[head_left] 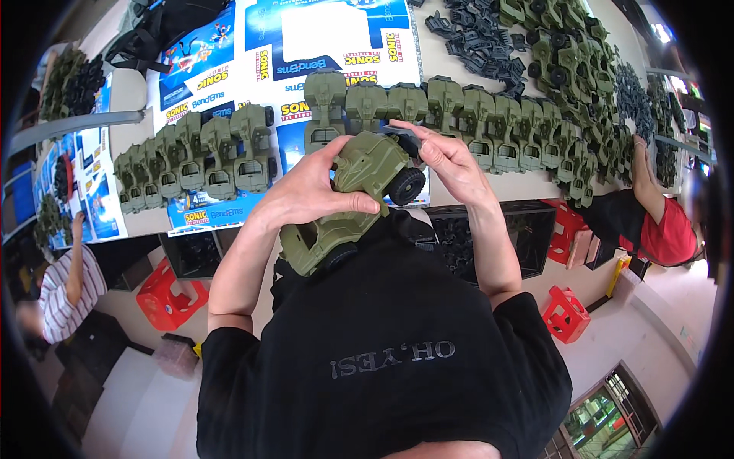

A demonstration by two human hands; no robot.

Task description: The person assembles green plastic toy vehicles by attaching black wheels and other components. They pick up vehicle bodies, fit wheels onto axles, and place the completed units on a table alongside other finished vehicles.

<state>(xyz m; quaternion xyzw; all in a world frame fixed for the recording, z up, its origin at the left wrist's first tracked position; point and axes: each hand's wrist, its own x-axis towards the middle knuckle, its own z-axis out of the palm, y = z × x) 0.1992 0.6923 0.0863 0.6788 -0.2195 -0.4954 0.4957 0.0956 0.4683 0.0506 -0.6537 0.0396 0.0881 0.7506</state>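
Note:
My left hand (302,187) is wrapped round an olive-green toy vehicle (371,162) with black wheels, its thumb lying across the body. The toy is tilted over my lap at the near edge of the table. At the toy's far end, the fingers of my right hand (461,167) close on a dark grey plastic part (407,141) against the body. Whether that part is seated in the toy cannot be made out. Just beyond my hands, a row of similar green toy vehicles (451,107) stands on the table.
Another green row (218,149) stands to the left on blue printed sheets (264,57). Dark grey parts (474,42) and green vehicles (569,57) are heaped at the back right. Black crates (527,237) sit under the table; red stools (170,294) stand nearby. Co-workers are at both sides.

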